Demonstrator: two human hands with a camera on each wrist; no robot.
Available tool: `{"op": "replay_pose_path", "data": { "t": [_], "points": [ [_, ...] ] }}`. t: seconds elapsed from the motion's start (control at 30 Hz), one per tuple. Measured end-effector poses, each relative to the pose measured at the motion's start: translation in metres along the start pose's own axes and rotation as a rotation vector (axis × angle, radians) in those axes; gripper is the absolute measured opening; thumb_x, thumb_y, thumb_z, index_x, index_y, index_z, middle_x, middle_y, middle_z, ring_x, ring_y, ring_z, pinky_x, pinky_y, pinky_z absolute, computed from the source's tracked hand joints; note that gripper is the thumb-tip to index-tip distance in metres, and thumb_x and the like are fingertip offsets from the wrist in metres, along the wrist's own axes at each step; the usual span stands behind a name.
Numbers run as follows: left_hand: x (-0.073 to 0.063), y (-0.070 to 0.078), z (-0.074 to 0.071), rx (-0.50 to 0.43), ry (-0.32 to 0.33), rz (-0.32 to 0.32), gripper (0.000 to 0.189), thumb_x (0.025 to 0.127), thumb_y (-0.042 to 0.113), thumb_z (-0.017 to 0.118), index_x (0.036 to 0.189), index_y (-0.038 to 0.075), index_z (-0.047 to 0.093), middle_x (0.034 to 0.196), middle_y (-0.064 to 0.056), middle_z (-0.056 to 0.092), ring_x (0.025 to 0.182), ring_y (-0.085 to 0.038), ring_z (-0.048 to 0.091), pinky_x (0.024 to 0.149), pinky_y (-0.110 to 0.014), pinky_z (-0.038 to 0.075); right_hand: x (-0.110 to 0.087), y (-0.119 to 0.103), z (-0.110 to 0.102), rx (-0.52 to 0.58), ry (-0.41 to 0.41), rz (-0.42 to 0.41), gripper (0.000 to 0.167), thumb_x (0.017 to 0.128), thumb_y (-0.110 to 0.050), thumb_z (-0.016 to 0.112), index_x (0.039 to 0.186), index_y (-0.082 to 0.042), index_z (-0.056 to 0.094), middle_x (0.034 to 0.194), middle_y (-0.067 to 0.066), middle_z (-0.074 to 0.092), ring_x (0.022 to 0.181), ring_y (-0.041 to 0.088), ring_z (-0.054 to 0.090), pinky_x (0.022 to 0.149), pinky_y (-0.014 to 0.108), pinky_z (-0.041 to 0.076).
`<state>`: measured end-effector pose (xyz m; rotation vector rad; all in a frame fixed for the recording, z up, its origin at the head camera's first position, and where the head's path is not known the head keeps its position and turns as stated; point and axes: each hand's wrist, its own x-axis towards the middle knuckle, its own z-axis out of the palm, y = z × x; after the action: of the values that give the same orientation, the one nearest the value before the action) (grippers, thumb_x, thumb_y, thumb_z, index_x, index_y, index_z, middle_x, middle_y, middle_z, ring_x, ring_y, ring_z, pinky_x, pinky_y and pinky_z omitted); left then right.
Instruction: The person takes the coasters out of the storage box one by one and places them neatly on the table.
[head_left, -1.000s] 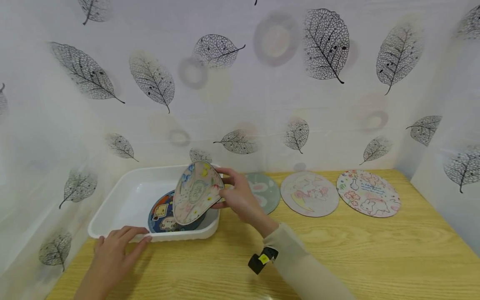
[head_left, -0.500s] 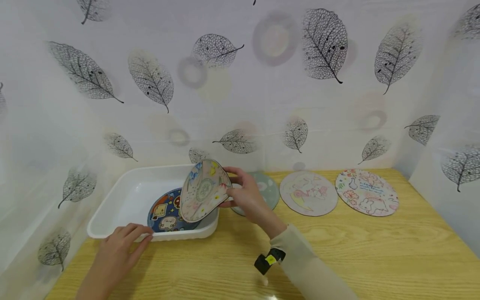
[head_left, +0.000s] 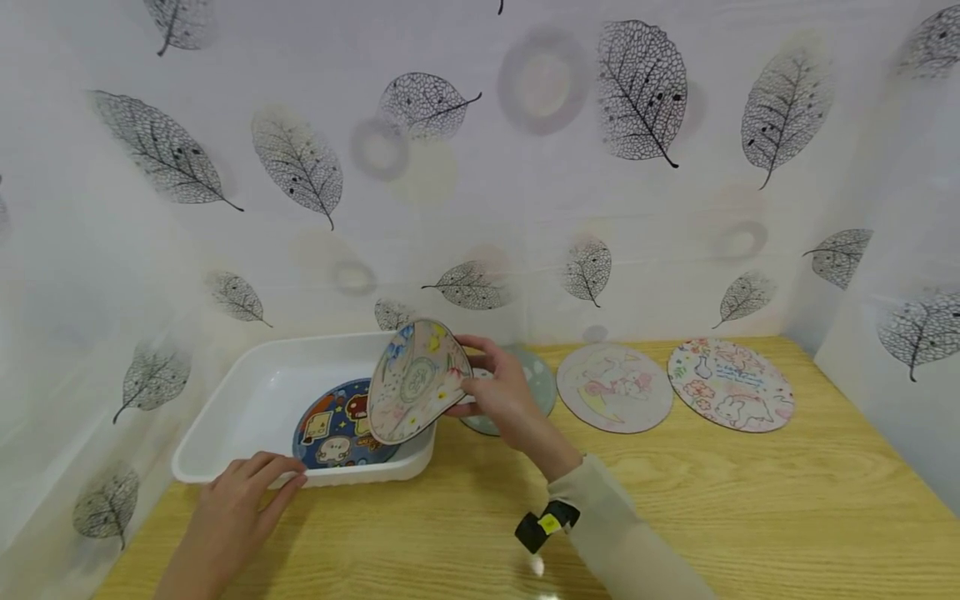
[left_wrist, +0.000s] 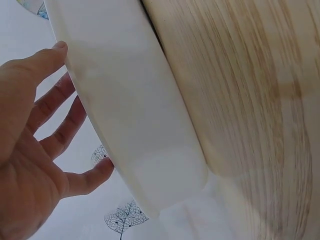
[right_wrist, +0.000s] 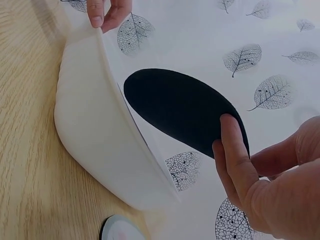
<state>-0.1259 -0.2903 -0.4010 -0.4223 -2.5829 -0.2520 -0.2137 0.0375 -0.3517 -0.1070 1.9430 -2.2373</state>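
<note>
My right hand (head_left: 510, 404) holds a round floral mouse pad (head_left: 408, 387) by its right edge, thumb on the printed face. The pad bends and tilts above the right end of a white plastic basin (head_left: 258, 400). Its plain black underside (right_wrist: 175, 102) shows in the right wrist view, with fingertips pressed against it. My left hand (head_left: 236, 512) grips the basin's front rim, thumb and fingertips at the edge in the left wrist view. A dark blue round mouse pad (head_left: 333, 437) with cartoon figures lies in the basin, partly covered by the floral one.
Right of the basin, a row of round mouse pads lies on the wooden table (head_left: 675, 500): a grey-green one (head_left: 542, 379) partly behind my right hand, a pale pink one (head_left: 615, 387) and a white rabbit-print one (head_left: 731, 387). A leaf-patterned white sheet (head_left: 525, 183) stands behind.
My right hand has moved slightly right with the floral mouse pad, uncovering more of the blue one. My left hand stays on the basin's rim.
</note>
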Motion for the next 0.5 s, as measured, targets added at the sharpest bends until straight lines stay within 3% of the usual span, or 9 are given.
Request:
{"op": "replay_pose_path", "data": {
  "t": [0.17,0.5],
  "points": [
    [-0.0001,-0.0004,0.0014,-0.006,0.028,0.015,0.024,0.075,0.012,0.089,0.092,0.02,0.076,0.091,0.001,0.074,0.081,-0.026,0.067,0.065,-0.052,0.056,-0.002,-0.0013,-0.0024,0.002,0.003,-0.003,0.063,0.096,0.011,0.053,0.149,-0.022,0.05,0.142,0.021,0.052,0.091,0.026,0.071,0.072,0.039,0.065],
    [-0.0008,-0.0001,0.0011,-0.02,0.023,0.008,0.024,0.075,0.011,0.089,0.093,0.019,0.076,0.092,0.002,0.074,0.081,-0.026,0.067,0.067,-0.053,0.056,-0.006,-0.0052,-0.006,0.002,0.013,-0.008,0.06,0.098,0.011,0.053,0.148,-0.022,0.051,0.143,0.021,0.052,0.085,0.024,0.074,0.072,0.04,0.065]
  ]
}}
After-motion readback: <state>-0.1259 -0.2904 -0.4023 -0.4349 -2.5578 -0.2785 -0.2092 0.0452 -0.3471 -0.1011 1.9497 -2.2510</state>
